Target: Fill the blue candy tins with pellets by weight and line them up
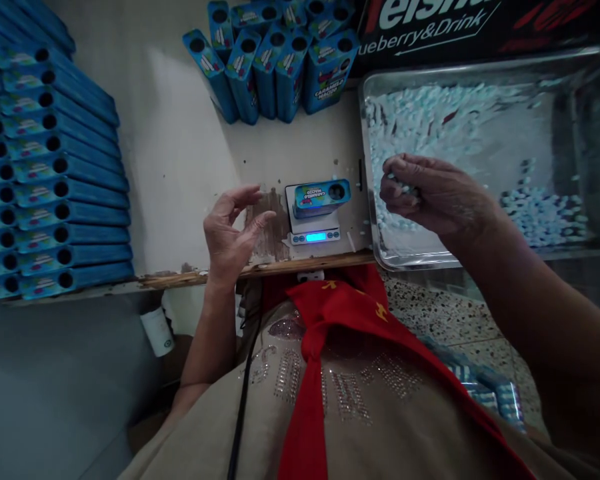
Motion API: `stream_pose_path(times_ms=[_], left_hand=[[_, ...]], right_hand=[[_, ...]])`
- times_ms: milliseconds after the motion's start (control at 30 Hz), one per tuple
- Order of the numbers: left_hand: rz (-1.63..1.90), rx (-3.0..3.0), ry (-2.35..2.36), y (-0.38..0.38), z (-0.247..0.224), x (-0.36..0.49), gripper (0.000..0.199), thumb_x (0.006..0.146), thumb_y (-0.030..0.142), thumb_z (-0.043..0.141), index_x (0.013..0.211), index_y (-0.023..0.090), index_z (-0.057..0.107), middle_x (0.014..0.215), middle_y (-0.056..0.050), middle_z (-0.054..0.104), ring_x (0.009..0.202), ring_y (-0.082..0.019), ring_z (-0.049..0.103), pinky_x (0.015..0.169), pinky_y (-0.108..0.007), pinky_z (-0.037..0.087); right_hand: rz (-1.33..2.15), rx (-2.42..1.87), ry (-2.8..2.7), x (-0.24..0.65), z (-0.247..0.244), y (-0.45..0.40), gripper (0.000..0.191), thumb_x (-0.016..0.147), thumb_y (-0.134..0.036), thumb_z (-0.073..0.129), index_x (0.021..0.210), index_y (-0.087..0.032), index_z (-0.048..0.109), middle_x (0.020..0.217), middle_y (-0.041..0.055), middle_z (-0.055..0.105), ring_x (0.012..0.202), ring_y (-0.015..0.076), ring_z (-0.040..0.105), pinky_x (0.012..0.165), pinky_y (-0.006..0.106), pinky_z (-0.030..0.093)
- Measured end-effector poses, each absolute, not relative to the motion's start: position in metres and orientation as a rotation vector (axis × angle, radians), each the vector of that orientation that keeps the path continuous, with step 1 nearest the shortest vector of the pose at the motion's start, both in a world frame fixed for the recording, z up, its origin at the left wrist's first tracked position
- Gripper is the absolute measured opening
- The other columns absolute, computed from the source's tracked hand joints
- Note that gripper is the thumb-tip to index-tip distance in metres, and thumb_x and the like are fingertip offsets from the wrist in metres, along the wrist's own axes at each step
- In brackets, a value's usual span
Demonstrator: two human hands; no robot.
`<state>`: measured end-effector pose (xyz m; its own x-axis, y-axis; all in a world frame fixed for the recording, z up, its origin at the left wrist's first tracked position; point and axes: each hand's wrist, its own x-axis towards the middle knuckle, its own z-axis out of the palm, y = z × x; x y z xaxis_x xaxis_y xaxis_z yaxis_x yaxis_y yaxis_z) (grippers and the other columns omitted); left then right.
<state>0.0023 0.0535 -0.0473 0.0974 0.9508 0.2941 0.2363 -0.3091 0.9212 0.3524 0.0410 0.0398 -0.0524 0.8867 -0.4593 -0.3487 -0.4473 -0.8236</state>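
Note:
A blue candy box [314,200] with a round hole in its top stands on a small digital scale [330,223] with a lit blue display. To the left of the scale, my left hand [235,230] is held with thumb and fingers apart and nothing between them. My right hand [430,193] is curled around some small pale candies [404,188], a few of them showing between the fingers. It hangs over the left side of a metal tray [485,73], where loose candies [545,217] of the same kind lie scattered.
Blue boxes [70,193] are stacked in rows at the left. Several more boxes [275,67] stand upright at the back of the white table [175,167]. A black printed panel [440,33] borders the tray's far side. The table's wooden front edge [180,279] is chipped.

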Motion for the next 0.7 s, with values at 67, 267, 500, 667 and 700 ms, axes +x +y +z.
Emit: stream_pose_path(times_ms=[67, 267, 500, 667, 700], left_hand=[[1.237, 1.660, 1.203, 0.054, -0.046, 0.004, 0.064, 0.095, 0.070, 0.098, 0.139, 0.027, 0.080, 0.128, -0.008, 0.085, 0.118, -0.025, 0.084, 0.115, -0.042, 0.071], [1.199, 1.676, 1.240, 0.051, -0.045, 0.007, 0.066, 0.094, 0.069, 0.099, 0.140, 0.026, 0.079, 0.128, -0.009, 0.085, 0.119, -0.026, 0.084, 0.115, -0.043, 0.071], [1.288, 1.675, 1.145, 0.048, -0.050, 0.018, 0.065, 0.093, 0.069, 0.100, 0.138, 0.025, 0.083, 0.125, -0.008, 0.085, 0.115, -0.025, 0.085, 0.109, -0.040, 0.072], [1.296, 1.656, 1.172, 0.047, -0.053, 0.013, 0.066, 0.092, 0.070, 0.101, 0.138, 0.026, 0.083, 0.126, -0.008, 0.086, 0.115, -0.025, 0.085, 0.109, -0.040, 0.072], [1.297, 1.650, 1.165, 0.047, -0.054, 0.011, 0.067, 0.092, 0.070, 0.101, 0.138, 0.026, 0.082, 0.126, -0.008, 0.086, 0.115, -0.024, 0.085, 0.110, -0.040, 0.072]], right_hand=[[1.674, -1.263, -0.691, 0.347, 0.046, 0.041, 0.024, 0.101, -0.026, 0.096, 0.089, -0.016, 0.077, 0.076, 0.0020, 0.060, 0.058, 0.0061, 0.043, 0.047, 0.015, 0.036], [1.694, -1.237, -0.838, 0.336, 0.059, 0.041, 0.036, 0.097, -0.039, 0.103, 0.090, -0.018, 0.074, 0.072, -0.0013, 0.057, 0.056, 0.0056, 0.039, 0.046, 0.016, 0.034], [1.582, -1.316, -1.419, 0.317, 0.065, 0.062, 0.042, 0.096, -0.055, 0.099, 0.092, -0.022, 0.072, 0.066, -0.0040, 0.056, 0.056, 0.0108, 0.044, 0.050, 0.024, 0.031], [1.139, -1.457, -2.003, 0.312, 0.068, 0.079, 0.019, 0.095, -0.037, 0.094, 0.097, -0.022, 0.082, 0.079, 0.0012, 0.069, 0.075, 0.0188, 0.061, 0.069, 0.032, 0.042], [1.090, -1.477, -2.062, 0.311, 0.070, 0.080, 0.017, 0.094, -0.036, 0.093, 0.098, -0.023, 0.083, 0.082, 0.0021, 0.071, 0.080, 0.0207, 0.064, 0.073, 0.033, 0.043]])
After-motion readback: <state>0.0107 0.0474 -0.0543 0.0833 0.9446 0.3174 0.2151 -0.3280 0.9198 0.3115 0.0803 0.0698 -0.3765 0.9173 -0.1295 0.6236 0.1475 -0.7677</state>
